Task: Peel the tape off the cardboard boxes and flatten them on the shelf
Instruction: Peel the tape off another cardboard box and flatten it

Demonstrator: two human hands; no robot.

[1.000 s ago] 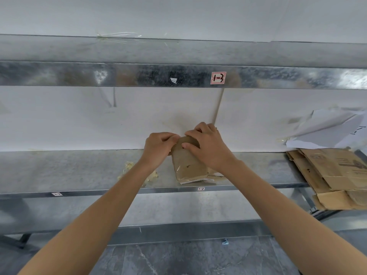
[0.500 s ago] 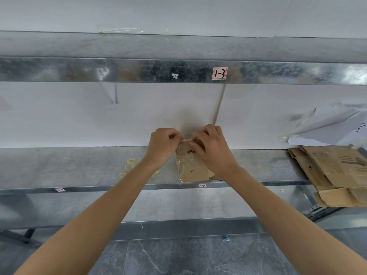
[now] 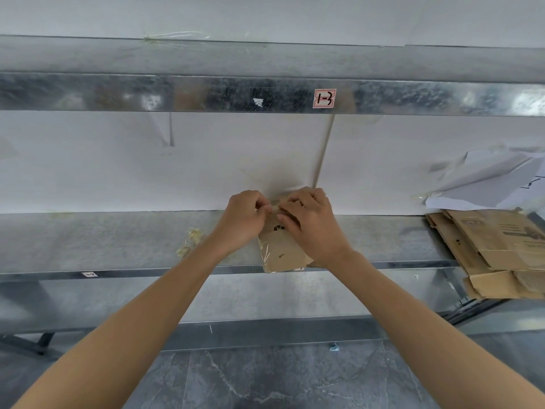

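Status: mid-job, on the peel step. A flattened cardboard stack (image 3: pixel 501 255) sits at the right end of the shelf (image 3: pixel 118 243), well apart from my hands, so I judge several boxes done. Crumpled tape scraps (image 3: pixel 190 242) lie on the shelf to my left.

The one in hand, the small cardboard box (image 3: pixel 280 252), is not stripped yet. Clear tape (image 3: pixel 264 255) shows glossy along its left edge and near corner. It looks collapsed or close to it (can't confirm, my hands cover the far half). Left to do, as I read it: finish this strip, check the other faces, press flat, add to the stack. No other unopened box in view.

Grip: left hand (image 3: pixel 244 221) has fingers curled tight, thumb and forefinger pinching a thin end of tape at the box's far end. Right hand (image 3: pixel 312 228) is curled over that far end, fingertips holding the box down on the shelf. The two hands nearly touch.

Position: the box lies on the shelf mid-span, near end at the front lip, maybe just over it. Long axis runs front-to-back, away from me toward the back wall. Broad face is up, with the black mark (image 3: pixel 279 228) showing.
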